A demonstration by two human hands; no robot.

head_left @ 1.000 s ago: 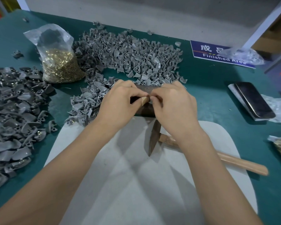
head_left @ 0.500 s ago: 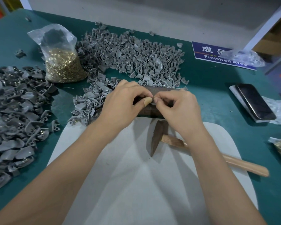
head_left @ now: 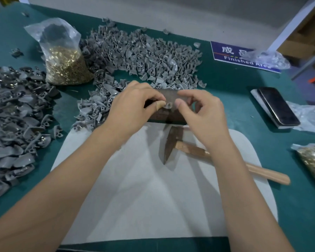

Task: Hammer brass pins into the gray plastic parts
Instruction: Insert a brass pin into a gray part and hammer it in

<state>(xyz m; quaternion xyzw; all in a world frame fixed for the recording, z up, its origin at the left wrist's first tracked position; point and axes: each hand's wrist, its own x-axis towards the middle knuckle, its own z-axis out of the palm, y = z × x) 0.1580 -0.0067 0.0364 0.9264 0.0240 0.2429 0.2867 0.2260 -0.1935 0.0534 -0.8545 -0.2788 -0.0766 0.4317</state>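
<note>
While two hands work, one hammer (head_left: 173,142) lies unheld.

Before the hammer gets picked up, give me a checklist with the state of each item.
1. Gray part on the dark block: ok, the left hand pinches it there.
2. Pin seated in the part: cannot tell, too small and hidden by fingers.
3. Right hand free for the hammer: cannot tell, its fingers are curled next to the part but any contact is hidden.
4. Hammer within reach: ok, lying on the white mat below the right hand.
5. Fingers clear of the strike spot: not ok, both hands crowd the part.
</note>
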